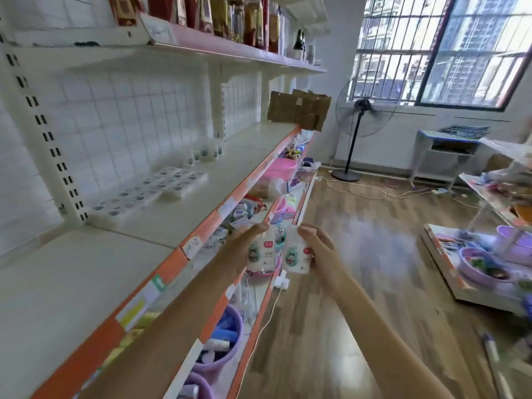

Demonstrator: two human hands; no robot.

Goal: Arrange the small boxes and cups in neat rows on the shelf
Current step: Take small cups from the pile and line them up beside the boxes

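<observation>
- Head view, starting closest in: both hands are sitting low in the middle of the frame, out past the orange shelf edge [184, 263]. The left hand [239, 249] is wrapping around one printed cup [263, 251] and the right hand [316, 251] is gripping a second cup [296, 250], the two cups just beside each other, maybe touching, honestly can't tell.
- Risk here imo: the cups are hanging over the lower shelves and floor rather than over the white shelf [129, 226], so a loose pinch could be dropping one into the purple tubs [224, 341] below.
- They look light and tall, so setting them down fast is probably asking for a tip-over.
- Further up-left, the small boxes [149, 191] are lying in a flat block on the shelf, with a cluster of standing cups [205, 152] behind them. Reaching over could be knocking those out of line.
- Hard to read: everything's motion-blurred, so the cup labels aren't legible, and how many cups are in the far cluster is anyone's guess.
- The thumb side of the left hand is hiding behind its cup, and the lower-shelf clutter is mostly mush.
</observation>
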